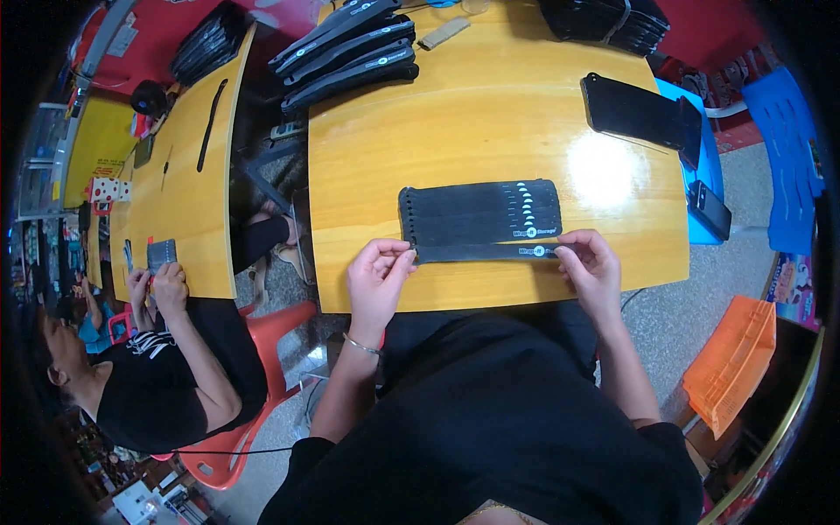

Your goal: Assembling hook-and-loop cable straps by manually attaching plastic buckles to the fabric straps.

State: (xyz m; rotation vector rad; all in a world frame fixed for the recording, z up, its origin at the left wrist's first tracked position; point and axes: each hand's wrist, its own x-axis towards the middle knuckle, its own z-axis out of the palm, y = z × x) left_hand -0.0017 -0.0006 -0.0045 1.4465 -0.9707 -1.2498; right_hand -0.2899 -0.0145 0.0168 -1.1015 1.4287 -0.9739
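Note:
A flat black strap [481, 253] with a small white print lies crosswise near the front edge of the yellow wooden table [367, 157]. My left hand [381, 276] pinches its left end between thumb and fingers. Its right end is pinched by my right hand [595, 269]. Just beyond it, a row of overlapping black straps [459, 212] lies flat, their white printed marks lined up toward the right side and holes along the left. The held strap runs along the near edge of this row; whether the two touch at the left corner I cannot tell.
Stacked black strap bundles [350, 57] sit at the far left of the table, another dark bundle [608, 19] at the far right. A black flat stack [632, 112] overhangs the right edge near a blue stool [700, 223]. An orange crate [731, 363] stands right. Left, a person [157, 376] works at another table.

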